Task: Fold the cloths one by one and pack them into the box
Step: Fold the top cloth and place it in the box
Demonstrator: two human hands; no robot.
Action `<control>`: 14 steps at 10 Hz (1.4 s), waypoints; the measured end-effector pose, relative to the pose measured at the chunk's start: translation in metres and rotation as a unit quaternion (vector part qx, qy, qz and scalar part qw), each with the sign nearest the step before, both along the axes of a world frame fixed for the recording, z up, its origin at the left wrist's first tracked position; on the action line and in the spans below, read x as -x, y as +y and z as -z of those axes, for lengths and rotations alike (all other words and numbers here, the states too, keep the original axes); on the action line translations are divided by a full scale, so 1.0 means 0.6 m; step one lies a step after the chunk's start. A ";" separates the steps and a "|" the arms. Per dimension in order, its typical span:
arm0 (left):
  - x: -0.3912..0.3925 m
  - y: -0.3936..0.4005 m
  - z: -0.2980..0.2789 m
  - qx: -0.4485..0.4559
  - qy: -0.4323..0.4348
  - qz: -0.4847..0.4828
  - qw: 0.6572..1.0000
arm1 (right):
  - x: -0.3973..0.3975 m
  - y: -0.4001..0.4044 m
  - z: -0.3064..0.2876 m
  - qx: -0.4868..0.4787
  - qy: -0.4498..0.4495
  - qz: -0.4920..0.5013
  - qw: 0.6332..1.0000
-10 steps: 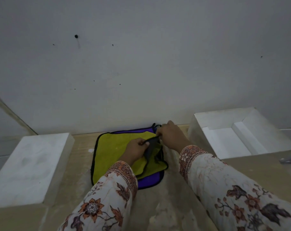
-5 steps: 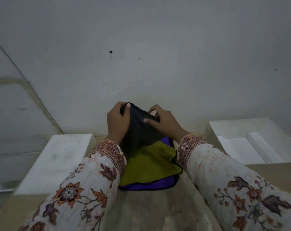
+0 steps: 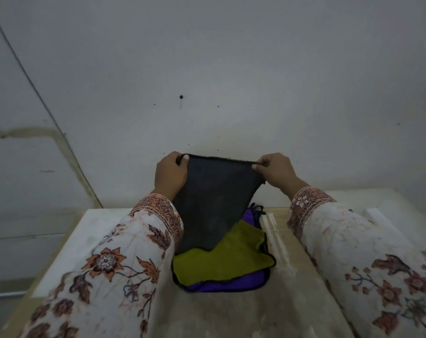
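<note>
A dark grey cloth (image 3: 212,198) hangs in the air in front of the wall, stretched by its top edge. My left hand (image 3: 169,175) pinches its upper left corner and my right hand (image 3: 275,170) pinches its upper right corner. Its lower tip dangles over a yellow-green cloth (image 3: 221,257) that lies on a purple cloth (image 3: 226,285) on the table. The white box (image 3: 387,211) stands at the right, mostly hidden behind my right sleeve.
A white slab-like lid (image 3: 82,237) lies on the table at the left, partly under my left sleeve. The beige table surface (image 3: 231,313) stretches toward me. A plain grey wall (image 3: 231,69) rises directly behind the table.
Both hands lifted the dark grey cloth off the pile, then moved apart along its top edge, spreading it wide. The view tilted upward.
</note>
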State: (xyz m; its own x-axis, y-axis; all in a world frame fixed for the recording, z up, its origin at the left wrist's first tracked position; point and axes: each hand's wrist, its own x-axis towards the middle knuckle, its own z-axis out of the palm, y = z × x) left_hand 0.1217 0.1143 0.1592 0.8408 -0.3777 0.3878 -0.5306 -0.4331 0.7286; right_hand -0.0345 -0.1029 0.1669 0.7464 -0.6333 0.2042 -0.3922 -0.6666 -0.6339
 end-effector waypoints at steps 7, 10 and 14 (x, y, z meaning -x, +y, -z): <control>0.056 0.055 0.154 -0.265 0.200 0.188 0.924 | 0.043 0.082 0.142 -0.165 0.118 -0.013 0.979; 0.101 0.153 0.237 -0.320 0.353 0.249 0.843 | 0.121 0.142 0.226 -0.244 0.286 -0.035 0.926; 0.107 0.188 0.291 -0.381 0.373 0.270 0.802 | 0.167 0.154 0.286 -0.210 0.426 -0.095 0.875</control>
